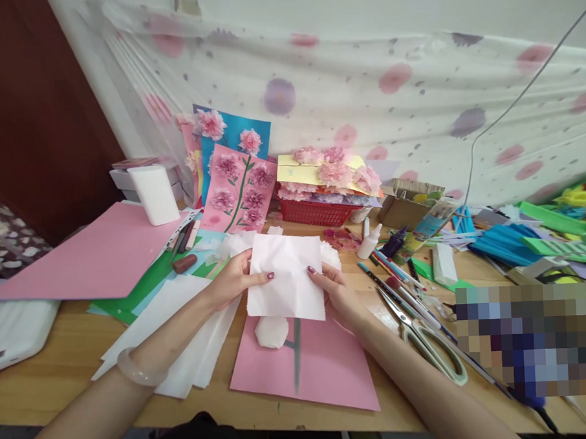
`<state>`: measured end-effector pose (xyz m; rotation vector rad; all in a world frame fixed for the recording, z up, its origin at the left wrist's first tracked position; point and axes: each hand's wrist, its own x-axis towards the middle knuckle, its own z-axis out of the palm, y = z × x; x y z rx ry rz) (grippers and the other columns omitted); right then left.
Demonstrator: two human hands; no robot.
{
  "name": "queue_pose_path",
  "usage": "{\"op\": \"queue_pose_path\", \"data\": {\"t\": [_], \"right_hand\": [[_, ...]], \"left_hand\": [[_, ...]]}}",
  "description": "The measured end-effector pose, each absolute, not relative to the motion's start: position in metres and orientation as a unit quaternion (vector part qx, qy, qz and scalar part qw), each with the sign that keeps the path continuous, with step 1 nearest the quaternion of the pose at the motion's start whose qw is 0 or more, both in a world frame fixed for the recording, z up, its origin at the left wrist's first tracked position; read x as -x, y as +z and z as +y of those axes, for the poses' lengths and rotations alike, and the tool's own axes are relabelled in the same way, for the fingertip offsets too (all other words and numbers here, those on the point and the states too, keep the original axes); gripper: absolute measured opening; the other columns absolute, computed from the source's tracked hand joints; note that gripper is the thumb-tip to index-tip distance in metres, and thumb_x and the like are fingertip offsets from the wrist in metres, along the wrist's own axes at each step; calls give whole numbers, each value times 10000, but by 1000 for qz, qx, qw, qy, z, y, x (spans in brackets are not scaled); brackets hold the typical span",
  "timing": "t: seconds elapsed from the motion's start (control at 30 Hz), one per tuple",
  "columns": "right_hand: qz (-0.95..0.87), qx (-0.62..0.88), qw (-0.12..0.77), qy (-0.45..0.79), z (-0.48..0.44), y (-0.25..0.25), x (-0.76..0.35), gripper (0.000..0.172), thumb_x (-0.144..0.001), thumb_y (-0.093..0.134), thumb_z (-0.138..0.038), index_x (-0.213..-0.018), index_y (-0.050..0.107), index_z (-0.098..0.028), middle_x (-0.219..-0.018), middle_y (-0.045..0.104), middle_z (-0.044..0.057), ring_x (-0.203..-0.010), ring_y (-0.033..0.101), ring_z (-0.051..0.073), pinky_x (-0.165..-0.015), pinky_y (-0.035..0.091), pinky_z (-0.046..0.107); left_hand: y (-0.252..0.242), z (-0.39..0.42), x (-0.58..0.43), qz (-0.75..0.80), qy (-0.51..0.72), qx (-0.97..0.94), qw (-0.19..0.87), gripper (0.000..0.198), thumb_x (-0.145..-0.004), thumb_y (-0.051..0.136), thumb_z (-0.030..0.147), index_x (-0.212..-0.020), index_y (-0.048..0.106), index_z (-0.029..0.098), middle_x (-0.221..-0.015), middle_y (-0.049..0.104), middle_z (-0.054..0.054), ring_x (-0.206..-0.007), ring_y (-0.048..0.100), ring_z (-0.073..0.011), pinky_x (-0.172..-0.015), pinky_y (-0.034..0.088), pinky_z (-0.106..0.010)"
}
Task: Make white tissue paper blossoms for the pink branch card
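Observation:
A square of thin white paper point(285, 297) is stretched between my two hands. My left hand point(237, 280) pinches its left edge, thumb on top, and my right hand point(337, 292) grips its right edge the same way. Beneath it on the table lies a pink sheet point(336, 379) with a painted green stem point(297, 361). A round folded white paper piece point(271, 332) rests on the pink sheet, left of the stem. Part of a fluffy white paper flower point(330, 255) shows behind my right hand. The fingers under the square are mostly hidden.
White paper sheets point(181, 334) lie at the left, near a large pink board point(95, 254). Scissors point(424, 343), pens and a white glue bottle point(370, 241) are at the right. A red basket point(315, 213) with paper flowers stands behind.

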<state>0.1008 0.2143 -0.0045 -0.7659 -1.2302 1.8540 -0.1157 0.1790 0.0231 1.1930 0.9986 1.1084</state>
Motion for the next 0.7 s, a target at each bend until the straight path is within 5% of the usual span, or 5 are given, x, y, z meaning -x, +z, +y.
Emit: {"op": "queue_pose_path", "data": {"t": [0.23,0.4,0.53,0.7], "right_hand": [[-554,324,335,690,216,-7,-103,321,-775,675,-380,-1040,634,-203,-866,664,39,-661,599,153,-515,443,244],[-523,332,349,703,216,-8,-104,245,-754,680,-315,-976,681,-209,-781,660,13,-620,573,126,-537,447,235],[-497,340,382,701,214,-2,-103,145,-707,662,-263,-821,720,-196,-680,631,0,-521,509,96,-449,382,205],[-482,324,397,710,212,3,-101,108,-704,625,-259,-754,698,-198,-627,594,-6,-497,505,104,-426,376,207]], "left_hand": [[17,179,127,457,471,-531,536,376,-655,747,332,-976,622,182,-1031,709,-64,-992,647,-257,-822,528,-370],[18,180,131,477,451,-555,511,200,-613,761,271,-780,715,172,-872,738,-50,-894,666,-247,-809,515,-356],[18,180,130,427,509,-485,570,145,-599,767,226,-724,728,164,-960,732,-91,-950,652,-252,-770,516,-311],[16,180,127,390,549,-350,651,199,-693,701,178,-891,702,159,-1044,701,-95,-887,661,-188,-643,532,-216]]}}
